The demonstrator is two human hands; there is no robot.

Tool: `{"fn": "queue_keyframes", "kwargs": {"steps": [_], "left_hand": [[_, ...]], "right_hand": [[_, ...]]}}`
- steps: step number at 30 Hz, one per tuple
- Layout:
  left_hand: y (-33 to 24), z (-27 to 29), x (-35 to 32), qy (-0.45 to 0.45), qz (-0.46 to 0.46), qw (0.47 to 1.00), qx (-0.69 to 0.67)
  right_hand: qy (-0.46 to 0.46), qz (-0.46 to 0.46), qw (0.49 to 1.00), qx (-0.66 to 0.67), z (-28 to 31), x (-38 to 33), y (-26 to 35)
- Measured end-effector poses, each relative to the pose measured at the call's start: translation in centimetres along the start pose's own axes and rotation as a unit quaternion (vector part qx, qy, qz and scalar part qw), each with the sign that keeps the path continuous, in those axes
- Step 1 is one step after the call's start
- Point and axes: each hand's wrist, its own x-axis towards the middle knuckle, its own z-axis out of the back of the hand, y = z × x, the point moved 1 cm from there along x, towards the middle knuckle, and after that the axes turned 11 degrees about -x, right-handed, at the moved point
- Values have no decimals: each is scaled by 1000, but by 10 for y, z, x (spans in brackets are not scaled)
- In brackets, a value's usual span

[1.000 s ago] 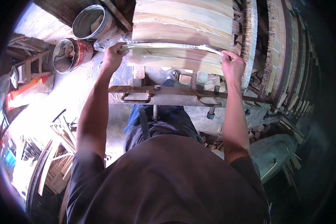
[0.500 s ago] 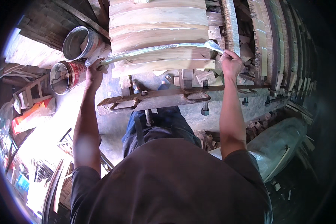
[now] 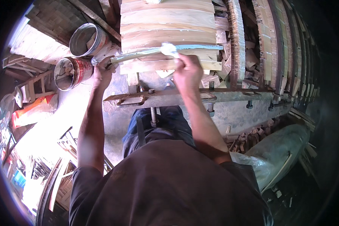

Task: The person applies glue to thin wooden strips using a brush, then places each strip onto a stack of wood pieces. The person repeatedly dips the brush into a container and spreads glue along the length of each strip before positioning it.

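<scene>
1. Overhead, we see the left hand (image 3: 103, 71) clenched around the left end of a long curved wooden strip (image 3: 199, 48), which lies across the near edge of a stack of curved wooden slats (image 3: 165, 22).
2. We find the right hand (image 3: 187, 71) closed on a white wad (image 3: 168, 49), pressed against the strip near its middle.
3. We note a metal clamp bar (image 3: 169, 97) with bolts just near of the hands.
4. Far left, two buckets (image 3: 69, 73) stand beside the stack; a plastic-wrapped bundle (image 3: 278, 147) lies at the near right.
</scene>
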Motion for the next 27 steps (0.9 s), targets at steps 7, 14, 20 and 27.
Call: {"fn": "queue_keyframes", "kwargs": {"steps": [7, 14, 20, 27], "left_hand": [[-11, 0, -6, -29, -19, 998, 58], [-37, -8, -16, -22, -11, 999, 32], [-30, -11, -16, -22, -66, 997, 32], [-45, -11, -30, -35, 11, 996, 87]], "right_hand": [[-7, 97, 985, 140, -40, -21, 104], [19, -42, 979, 199, -35, -17, 66], [5, 84, 982, 168, -44, -28, 97], [-13, 69, 984, 165, -32, -31, 98]]}}
